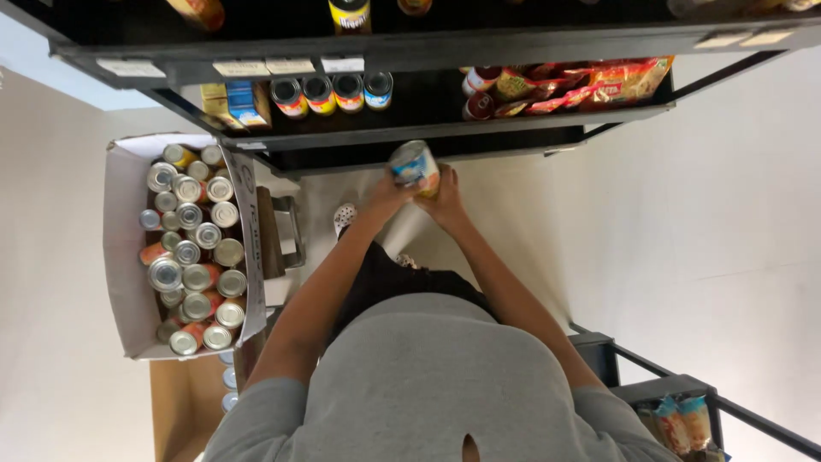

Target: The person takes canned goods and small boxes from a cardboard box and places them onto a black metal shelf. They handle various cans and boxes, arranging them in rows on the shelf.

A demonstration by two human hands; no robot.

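Both my hands hold one tin can with a blue and white label in front of a black shelf unit. My left hand grips its left side and my right hand cups its right side from below. The can is tilted, its silver top facing me, just below the edge of the middle shelf. To my left an open white cardboard box is packed with several upright tin cans.
The middle shelf carries a row of cans, small boxes and red snack bags. A jar stands on the top shelf. Another black rack with packets sits at the lower right. The floor is pale.
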